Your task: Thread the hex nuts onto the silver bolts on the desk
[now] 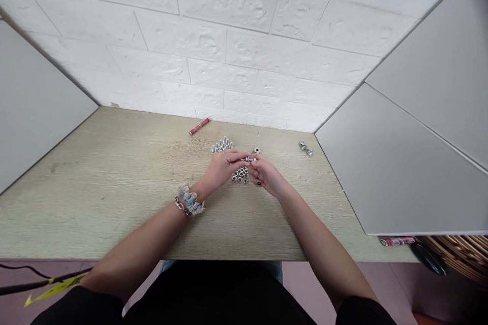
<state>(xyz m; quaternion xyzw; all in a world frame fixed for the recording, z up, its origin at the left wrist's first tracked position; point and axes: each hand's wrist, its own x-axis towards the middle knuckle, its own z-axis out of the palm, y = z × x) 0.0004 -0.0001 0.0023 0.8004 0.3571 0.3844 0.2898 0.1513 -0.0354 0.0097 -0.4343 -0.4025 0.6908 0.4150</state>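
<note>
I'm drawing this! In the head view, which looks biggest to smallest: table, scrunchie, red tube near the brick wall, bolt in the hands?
1. Table
2. Scrunchie
3. Red tube
4. Bolt, partly hidden

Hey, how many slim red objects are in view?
2: one slim red object near the brick wall, a second one at the right white panel's lower edge. Others may be hidden.

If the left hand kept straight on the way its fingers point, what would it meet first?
The left hand would probably meet the bolt first, then the right hand just beyond; exact depth is unclear.
</note>
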